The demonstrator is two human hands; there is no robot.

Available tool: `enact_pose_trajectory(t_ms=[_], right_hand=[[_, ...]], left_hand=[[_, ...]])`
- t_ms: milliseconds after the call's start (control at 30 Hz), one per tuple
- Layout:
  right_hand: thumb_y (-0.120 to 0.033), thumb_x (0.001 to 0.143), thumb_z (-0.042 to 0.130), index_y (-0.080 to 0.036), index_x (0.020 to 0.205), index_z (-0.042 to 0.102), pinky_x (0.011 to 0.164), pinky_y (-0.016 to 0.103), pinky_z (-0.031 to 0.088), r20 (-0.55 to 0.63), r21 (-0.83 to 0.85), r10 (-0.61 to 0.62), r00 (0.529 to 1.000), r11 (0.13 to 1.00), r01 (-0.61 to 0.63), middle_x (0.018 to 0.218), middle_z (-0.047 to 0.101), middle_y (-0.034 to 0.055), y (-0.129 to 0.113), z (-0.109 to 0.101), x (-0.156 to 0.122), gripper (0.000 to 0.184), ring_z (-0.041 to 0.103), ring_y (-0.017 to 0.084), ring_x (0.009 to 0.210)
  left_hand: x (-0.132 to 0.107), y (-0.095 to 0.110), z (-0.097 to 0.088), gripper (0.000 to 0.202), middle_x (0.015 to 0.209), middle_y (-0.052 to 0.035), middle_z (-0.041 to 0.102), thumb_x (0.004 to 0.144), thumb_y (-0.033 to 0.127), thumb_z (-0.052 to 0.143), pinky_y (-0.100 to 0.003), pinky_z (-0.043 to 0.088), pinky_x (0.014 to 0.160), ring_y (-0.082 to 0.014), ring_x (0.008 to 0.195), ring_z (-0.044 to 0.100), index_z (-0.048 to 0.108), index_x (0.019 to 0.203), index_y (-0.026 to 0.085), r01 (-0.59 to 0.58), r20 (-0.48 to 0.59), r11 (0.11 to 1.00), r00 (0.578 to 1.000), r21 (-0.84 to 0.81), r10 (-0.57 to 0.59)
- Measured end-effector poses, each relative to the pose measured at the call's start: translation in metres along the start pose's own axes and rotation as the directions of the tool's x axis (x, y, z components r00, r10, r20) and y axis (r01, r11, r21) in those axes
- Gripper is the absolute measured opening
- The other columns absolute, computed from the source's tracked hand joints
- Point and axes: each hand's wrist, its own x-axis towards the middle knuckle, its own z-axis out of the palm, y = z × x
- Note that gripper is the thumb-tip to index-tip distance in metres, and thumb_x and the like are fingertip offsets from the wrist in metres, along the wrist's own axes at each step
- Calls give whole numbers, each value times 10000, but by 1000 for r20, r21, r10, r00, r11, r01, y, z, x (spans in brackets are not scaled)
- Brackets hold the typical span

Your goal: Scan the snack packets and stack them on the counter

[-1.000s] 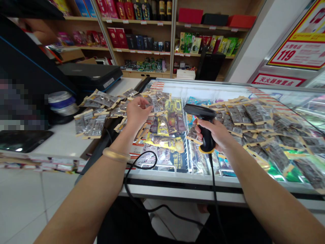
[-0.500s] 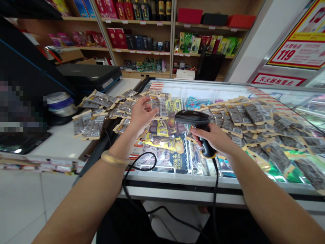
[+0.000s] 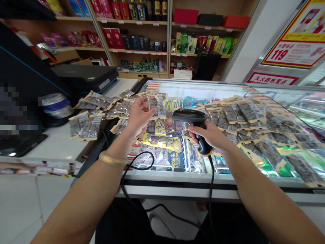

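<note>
Between the thumb and fingers of my left hand (image 3: 140, 113) is a small clear snack packet (image 3: 159, 105) with dark contents and tan edges. My right hand (image 3: 208, 136) is wrapped round the grip of a black barcode scanner (image 3: 190, 116), whose head points left toward that packet. A black cable (image 3: 211, 176) runs down from the scanner's handle. Similar packets (image 3: 91, 127) lie heaped to the left of my left hand, on the white counter and the freezer's edge. More packets (image 3: 243, 113) are spread over the glass right of the scanner.
Under the glass of the chest freezer (image 3: 175, 184) lie colourful wrapped goods. At the left stand a black machine (image 3: 86, 74) and a stack of tape-like rolls (image 3: 56, 105). Shelves (image 3: 142, 23) with boxes and bottles line the back. The cable loops across the freezer's front edge.
The whole view has shifted slightly, so everything sits a little further left. Both hands keep their hold, the scanner still facing the packet.
</note>
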Motion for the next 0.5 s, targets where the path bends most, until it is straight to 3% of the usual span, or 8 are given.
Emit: enact_pose_trajectory(t_ms=[167, 367, 433, 500], right_hand=[[-473, 660, 870, -191, 805, 615, 464, 273, 367, -142, 142, -52, 989, 987, 72, 597, 557, -23, -12, -21, -19, 407, 484, 111, 487], [-452, 604, 912, -186, 844, 653, 434, 243, 370, -396, 179, -62, 916, 973, 143, 599, 559, -27, -17, -84, -64, 442, 482, 101, 478], [-443, 602, 910, -191, 841, 658, 432, 234, 380, -462, 201, -48, 886, 967, 157, 600, 552, -30, -11, -104, -78, 429, 479, 98, 480], [-438, 595, 911, -196, 830, 665, 432, 228, 394, -500, 233, -22, 866, 959, 159, 597, 549, -33, -2, -120, -89, 417, 473, 96, 481]], left_hand=[[-7, 20, 23, 466, 725, 48, 615, 635, 120, 783, -233, 518, 675, -108, 663, 609, 625, 1070, 175, 24, 54, 998, 998, -58, -21], [-23, 47, 102, 570, 825, 0, 650, 732, 168, 794, -250, 530, 673, -117, 685, 628, 609, 1271, 171, 58, 230, 998, 972, -28, -50], [-32, 48, 127, 702, 1042, -97, 704, 775, 227, 794, -323, 575, 796, -197, 906, 704, 536, 1426, 178, 14, 301, 995, 953, 99, -44], [-44, 46, 145, 815, 1408, -191, 605, 815, 303, 783, -450, 525, 1042, -322, 1317, 597, 440, 1550, 227, -145, 418, 938, 908, 314, 1]])
